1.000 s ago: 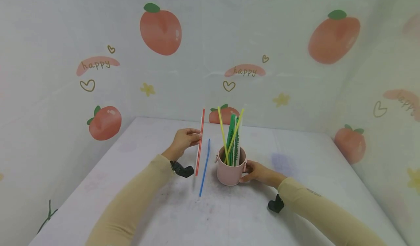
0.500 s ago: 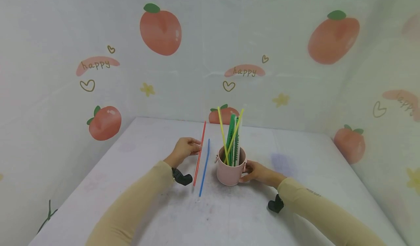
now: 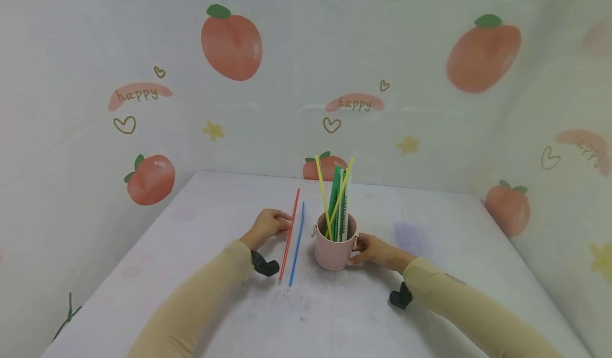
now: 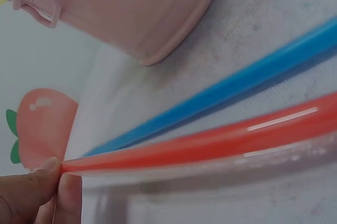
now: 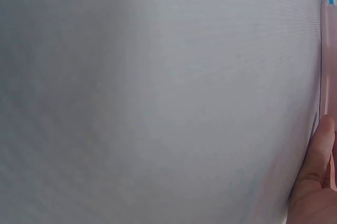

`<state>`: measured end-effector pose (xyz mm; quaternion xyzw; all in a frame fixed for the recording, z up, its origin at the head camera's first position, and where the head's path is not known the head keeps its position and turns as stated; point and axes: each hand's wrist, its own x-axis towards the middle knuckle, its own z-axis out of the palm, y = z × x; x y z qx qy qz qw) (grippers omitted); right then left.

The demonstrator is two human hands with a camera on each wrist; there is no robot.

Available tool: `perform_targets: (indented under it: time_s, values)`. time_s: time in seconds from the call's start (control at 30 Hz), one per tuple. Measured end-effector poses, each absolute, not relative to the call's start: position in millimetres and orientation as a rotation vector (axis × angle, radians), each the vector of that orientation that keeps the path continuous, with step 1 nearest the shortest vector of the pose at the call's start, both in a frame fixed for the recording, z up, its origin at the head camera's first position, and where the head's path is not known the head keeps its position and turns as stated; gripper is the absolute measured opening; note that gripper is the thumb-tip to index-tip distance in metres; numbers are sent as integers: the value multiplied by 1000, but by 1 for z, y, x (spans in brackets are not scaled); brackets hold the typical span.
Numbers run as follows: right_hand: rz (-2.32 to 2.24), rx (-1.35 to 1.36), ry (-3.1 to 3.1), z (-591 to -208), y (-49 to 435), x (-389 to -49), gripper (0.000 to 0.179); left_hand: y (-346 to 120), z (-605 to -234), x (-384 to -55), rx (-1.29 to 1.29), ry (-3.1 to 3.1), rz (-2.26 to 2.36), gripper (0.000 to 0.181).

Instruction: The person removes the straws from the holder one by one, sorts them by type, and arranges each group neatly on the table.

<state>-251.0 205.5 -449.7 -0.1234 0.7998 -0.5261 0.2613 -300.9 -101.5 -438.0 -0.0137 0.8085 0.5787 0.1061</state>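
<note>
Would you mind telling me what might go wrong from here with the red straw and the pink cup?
The left hand pinches the red straw only at its far end, so it may slip or roll against the blue straw beside it. The pink cup holds tall straws that lean; though the right hand holds the cup, a nudge could tip it.

White table [image 3: 430,315], pale backdrop [image 3: 296,44] w/ peach prints, "happy" text, soft even light
</note>
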Motion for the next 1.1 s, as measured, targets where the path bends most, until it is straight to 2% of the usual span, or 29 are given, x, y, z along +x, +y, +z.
perform_targets:
  time_s: [0.53, 1.1]
  values:
    - [-1392, -278, 2188, -450, 204, -250, 70, -103, -450, -295, -88, 2304, 1670, 24]
    - [-1408, -301, 2177, -449, 206, -251, 69, -97, -447, -293, -83, 2420, 1552, 17]
